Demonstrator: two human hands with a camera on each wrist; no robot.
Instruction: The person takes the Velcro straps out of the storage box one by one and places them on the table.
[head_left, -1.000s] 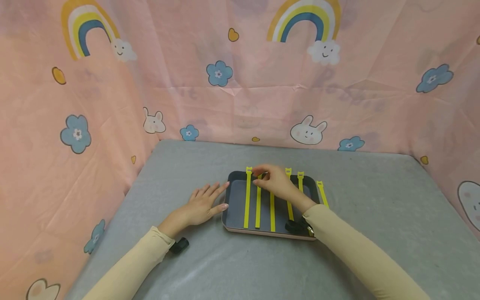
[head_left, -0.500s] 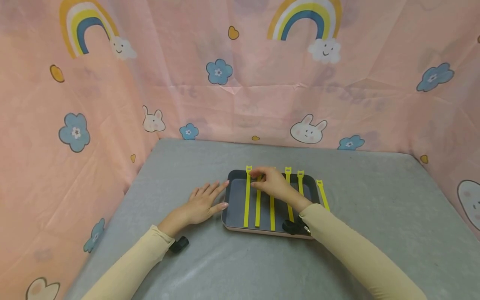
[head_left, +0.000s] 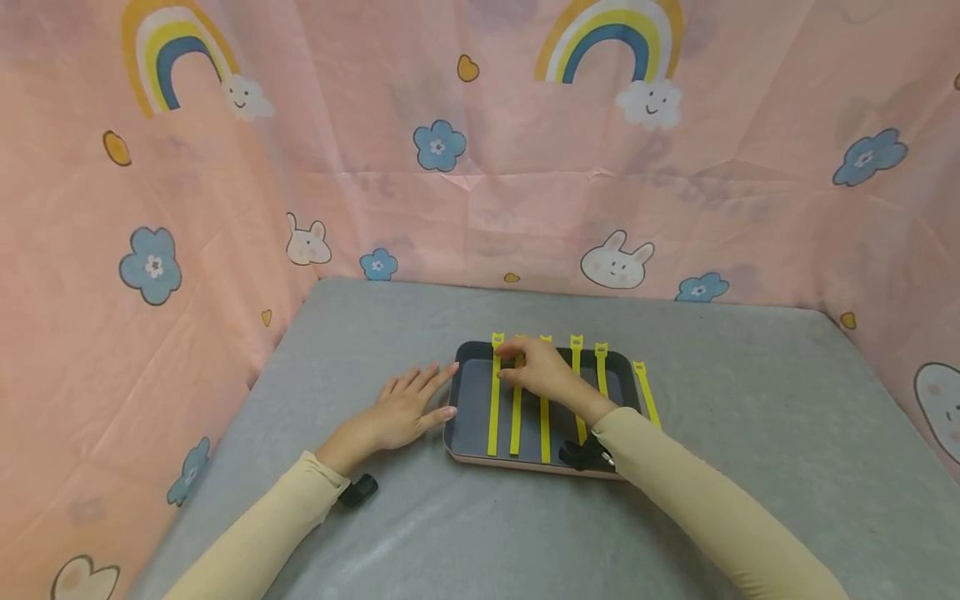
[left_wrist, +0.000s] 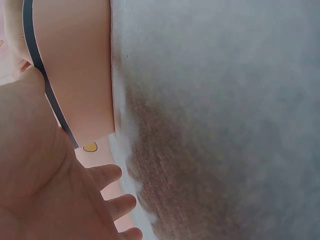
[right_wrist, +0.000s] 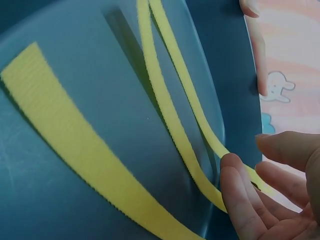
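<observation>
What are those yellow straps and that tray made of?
The yellow straps look like matte fabric, perhaps nylon: their faces seem fuzzy and their edges finely ridged. The tray could be coated metal or hard plastic; its smooth pink outer wall and dark interior with a soft sheen leave that open.

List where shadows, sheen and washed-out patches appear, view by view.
Head view: soft light, with a faint sheen on the near part of the grey tabletop; left wrist view: a blurry-edged brownish patch, likely shadow, on the grey tabletop beside the left hand; right wrist view: yellow straps cast dark shadows in the tray, and the pink cloth looks washed out.
</observation>
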